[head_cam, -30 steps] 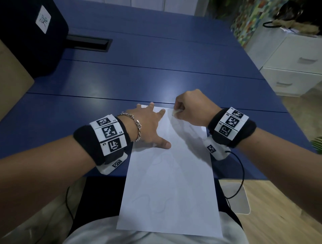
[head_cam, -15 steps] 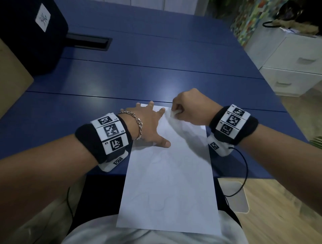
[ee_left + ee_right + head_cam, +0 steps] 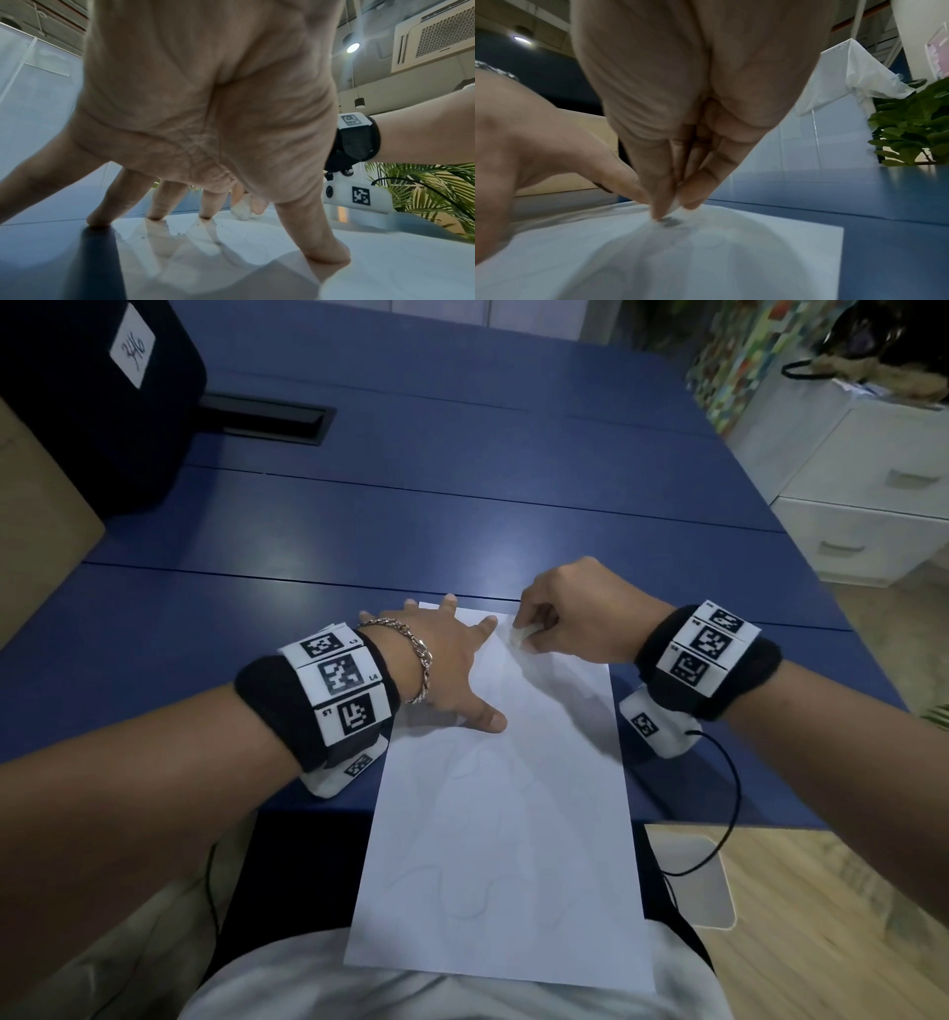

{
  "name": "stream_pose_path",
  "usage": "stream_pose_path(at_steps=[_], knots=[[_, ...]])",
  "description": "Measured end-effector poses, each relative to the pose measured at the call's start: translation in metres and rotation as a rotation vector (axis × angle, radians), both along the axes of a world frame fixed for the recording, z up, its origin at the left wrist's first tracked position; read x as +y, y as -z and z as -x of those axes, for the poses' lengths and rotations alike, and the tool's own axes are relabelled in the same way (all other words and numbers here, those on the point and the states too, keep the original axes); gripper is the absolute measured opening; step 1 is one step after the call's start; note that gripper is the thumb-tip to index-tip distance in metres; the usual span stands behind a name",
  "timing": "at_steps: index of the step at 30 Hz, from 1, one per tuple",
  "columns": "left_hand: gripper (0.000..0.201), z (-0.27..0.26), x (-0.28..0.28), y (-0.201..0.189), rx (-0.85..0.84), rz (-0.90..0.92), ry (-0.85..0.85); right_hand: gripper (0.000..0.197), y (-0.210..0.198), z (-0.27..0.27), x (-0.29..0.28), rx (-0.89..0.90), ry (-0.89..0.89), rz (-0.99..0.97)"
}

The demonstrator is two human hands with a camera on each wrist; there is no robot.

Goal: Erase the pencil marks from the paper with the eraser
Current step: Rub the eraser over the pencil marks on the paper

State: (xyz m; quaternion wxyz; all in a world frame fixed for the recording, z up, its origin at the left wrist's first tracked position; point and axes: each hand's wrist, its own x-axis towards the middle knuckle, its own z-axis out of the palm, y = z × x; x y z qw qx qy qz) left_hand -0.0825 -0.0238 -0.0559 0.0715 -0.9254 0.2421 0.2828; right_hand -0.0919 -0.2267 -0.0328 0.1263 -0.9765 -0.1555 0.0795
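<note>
A white sheet of paper (image 3: 506,839) lies lengthwise on the blue table (image 3: 462,516), its near end hanging over the table edge onto my lap. Faint pencil squiggles (image 3: 462,896) show on its lower half. My left hand (image 3: 447,660) lies spread flat, fingers straight, pressing the paper's far left part. My right hand (image 3: 570,618) pinches a small white eraser (image 3: 519,635) and holds it down on the paper near the far edge. In the right wrist view the eraser (image 3: 674,205) tip sits between thumb and fingers above a grey smudge (image 3: 670,221).
A dark bag (image 3: 92,403) with a white label stands at the table's far left, beside a black cable slot (image 3: 267,421). White drawers (image 3: 868,505) stand to the right of the table. A black cable (image 3: 719,814) hangs from my right wrist.
My right hand with the eraser has shifted slightly nearer and leftward along the paper's far edge. The left hand has stayed pressed on the paper.
</note>
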Motion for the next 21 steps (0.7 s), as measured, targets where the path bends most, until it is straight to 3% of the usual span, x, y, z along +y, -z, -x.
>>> stream_pose_path(at_steps=[3,9,13,21], knots=[[0.141,0.0,0.0,0.0,-0.006,-0.001,-0.002,0.019,-0.003,0.001,0.001,0.054,-0.033,0.02],[0.14,0.002,0.001,-0.002,-0.001,-0.006,0.003,0.016,0.003,-0.007,0.0,-0.03,0.042,-0.023],[0.136,0.004,0.0,-0.004,-0.004,-0.004,0.004,0.015,-0.002,-0.001,-0.001,0.093,-0.017,0.0],[0.138,0.006,0.003,-0.005,-0.016,-0.004,0.0,0.016,0.003,-0.002,0.005,-0.018,0.024,-0.039]])
